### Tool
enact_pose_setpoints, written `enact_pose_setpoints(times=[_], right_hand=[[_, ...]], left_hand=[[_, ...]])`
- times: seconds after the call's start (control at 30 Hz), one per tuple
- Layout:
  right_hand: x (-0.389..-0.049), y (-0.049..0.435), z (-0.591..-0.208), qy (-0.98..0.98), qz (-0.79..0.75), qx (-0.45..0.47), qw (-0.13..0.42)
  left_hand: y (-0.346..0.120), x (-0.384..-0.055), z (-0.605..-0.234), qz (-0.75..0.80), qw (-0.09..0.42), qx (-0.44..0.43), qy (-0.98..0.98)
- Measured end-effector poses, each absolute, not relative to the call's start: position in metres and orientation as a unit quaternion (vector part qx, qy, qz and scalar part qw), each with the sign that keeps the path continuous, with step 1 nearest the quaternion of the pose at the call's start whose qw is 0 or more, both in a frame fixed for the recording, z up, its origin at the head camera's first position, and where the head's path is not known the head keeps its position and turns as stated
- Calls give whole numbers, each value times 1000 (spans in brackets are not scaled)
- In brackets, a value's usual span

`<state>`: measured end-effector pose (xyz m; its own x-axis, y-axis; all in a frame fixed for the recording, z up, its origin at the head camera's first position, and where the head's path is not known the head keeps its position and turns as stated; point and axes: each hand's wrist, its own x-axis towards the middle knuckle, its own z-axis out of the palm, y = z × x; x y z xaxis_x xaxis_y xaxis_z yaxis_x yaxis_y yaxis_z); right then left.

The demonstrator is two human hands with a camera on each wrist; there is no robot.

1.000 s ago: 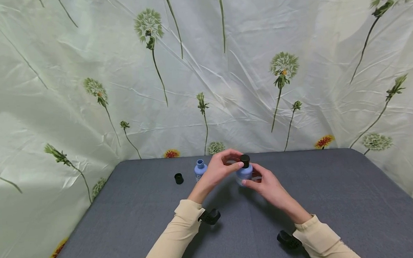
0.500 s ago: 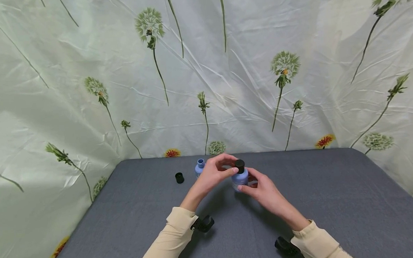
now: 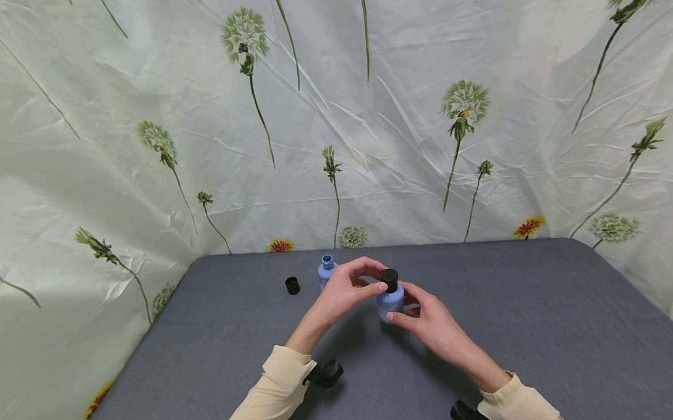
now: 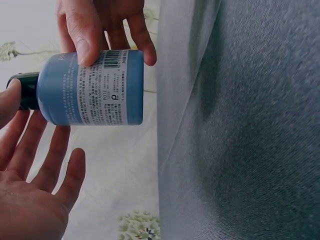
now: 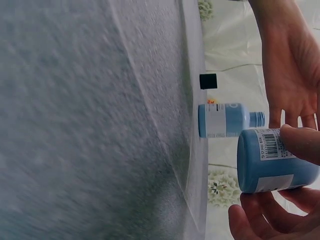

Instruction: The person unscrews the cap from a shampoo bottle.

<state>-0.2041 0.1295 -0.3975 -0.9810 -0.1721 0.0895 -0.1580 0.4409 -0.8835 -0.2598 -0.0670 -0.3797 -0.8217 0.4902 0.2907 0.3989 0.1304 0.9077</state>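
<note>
A blue bottle [image 3: 388, 303] with a white label is held a little above the table between both hands. Thumb and fingers of my left hand [image 3: 342, 291] pinch its black cap [image 3: 389, 280], which sits on the neck. My right hand [image 3: 438, 330] grips the bottle's body, thumb on the near side and fingers behind. Barcode and printed text show on the label in the left wrist view, where the bottle [image 4: 97, 95] covers part of the right fingers. A second blue bottle [image 5: 222, 120], uncapped, stands upright behind my left hand, which partly hides it in the head view.
Left of the uncapped bottle, a loose black cap [image 3: 292, 286] lies on the dark grey tabletop [image 3: 208, 350]. A pale sheet [image 3: 400, 127] printed with flowers hangs behind the table's far edge.
Both hands have come nearer and slightly left with the capped bottle, keeping hold of cap and body. The uncapped bottle and loose cap stay in place.
</note>
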Motion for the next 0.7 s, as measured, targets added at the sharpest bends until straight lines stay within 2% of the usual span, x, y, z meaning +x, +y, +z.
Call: enact_pose_setpoints(times=[0.7], right_hand=[[-173, 128, -404, 848, -521, -97, 17]], left_hand=[[-76, -224, -380, 552, 62, 279, 783]])
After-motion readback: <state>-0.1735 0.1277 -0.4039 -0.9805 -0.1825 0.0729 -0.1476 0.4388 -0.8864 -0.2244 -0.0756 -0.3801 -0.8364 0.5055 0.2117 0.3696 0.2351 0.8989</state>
